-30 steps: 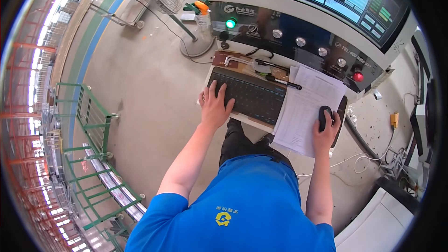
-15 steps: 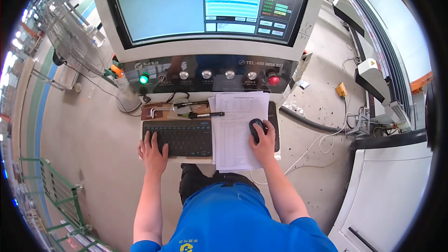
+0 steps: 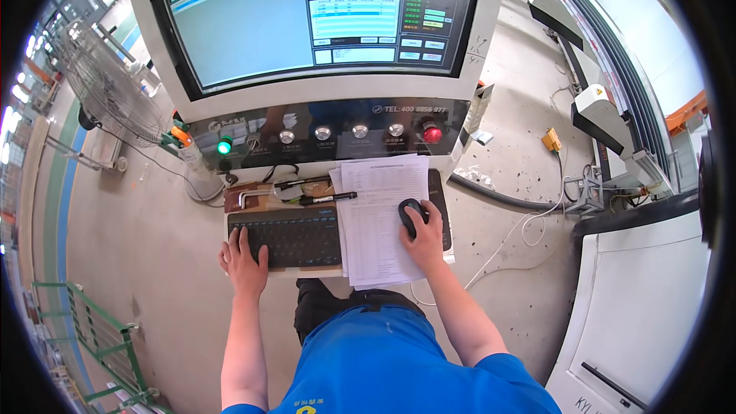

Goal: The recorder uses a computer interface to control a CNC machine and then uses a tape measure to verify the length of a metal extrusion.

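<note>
While the view has been turned, the fingers (image 3: 244, 241) of the left hand (image 3: 247, 271) are still spread over the left end of the keyboard (image 3: 300, 242), thumb held apart; whether a key is pressed cannot be told. In the right hand (image 3: 426, 247) the mouse (image 3: 409, 211) is clasped between thumb and fingers, near the right edge of the papers (image 3: 376, 239). As neither hand has visibly left its place, the work is judged to be continued at keyboard and mouse. Beside the papers, the front edge of the shelf (image 3: 294, 271) is left showing; a black marker (image 3: 330, 198) is laid partly across them. Farther out, the screen (image 3: 238, 27), cut off at upper right one second earlier, is now shown almost whole, above the green lamp (image 3: 224, 145) and the red button (image 3: 432, 133).
</note>
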